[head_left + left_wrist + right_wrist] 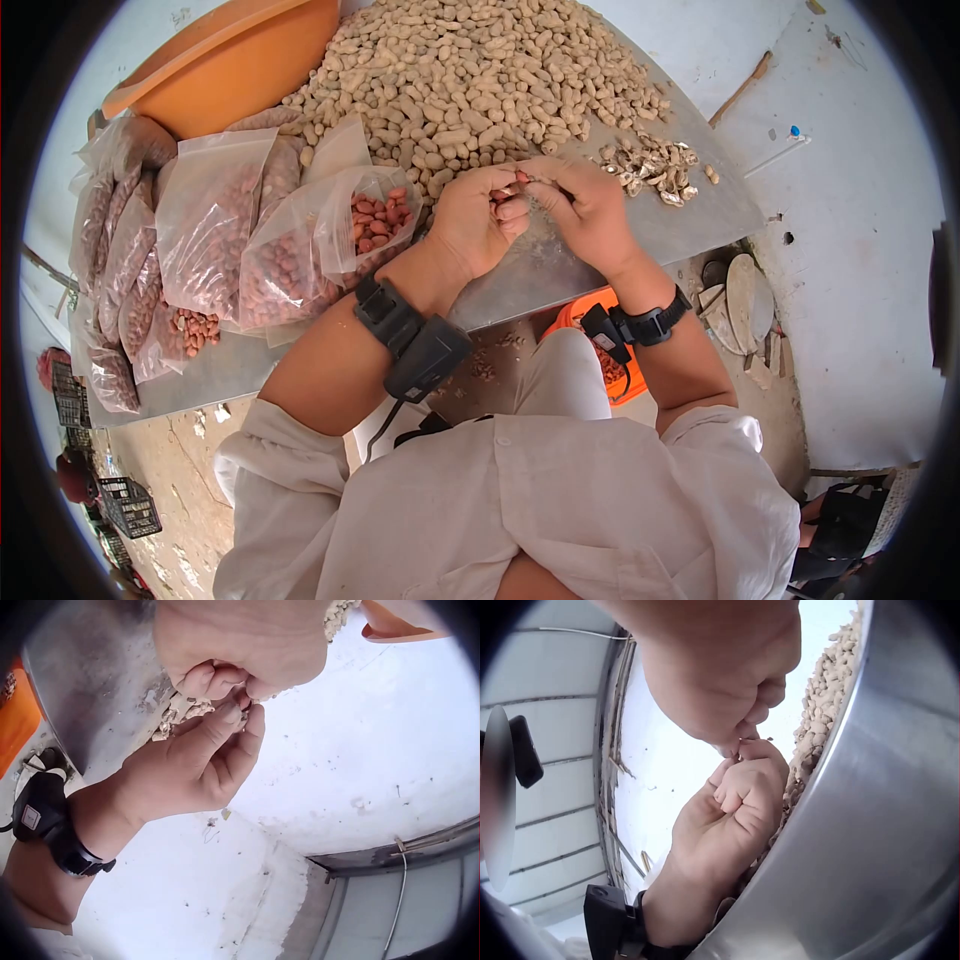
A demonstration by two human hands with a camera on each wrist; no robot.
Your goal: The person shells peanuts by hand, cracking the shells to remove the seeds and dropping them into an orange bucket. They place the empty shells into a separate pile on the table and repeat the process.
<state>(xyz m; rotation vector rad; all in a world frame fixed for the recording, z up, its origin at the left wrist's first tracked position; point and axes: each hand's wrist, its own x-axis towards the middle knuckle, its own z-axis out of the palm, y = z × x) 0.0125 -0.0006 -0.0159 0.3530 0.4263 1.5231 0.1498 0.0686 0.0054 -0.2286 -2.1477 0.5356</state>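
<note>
Left hand and right hand meet fingertip to fingertip, both pinching one peanut between them. Its long axis is hidden. The unshelled peanut pile lies just beyond, and the empty shells are nearer the right hand.

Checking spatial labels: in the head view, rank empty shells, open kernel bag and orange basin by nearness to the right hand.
1. Empty shells, beside the right hand.
2. Open kernel bag, beyond the left hand.
3. Orange basin, far upper left.
</note>
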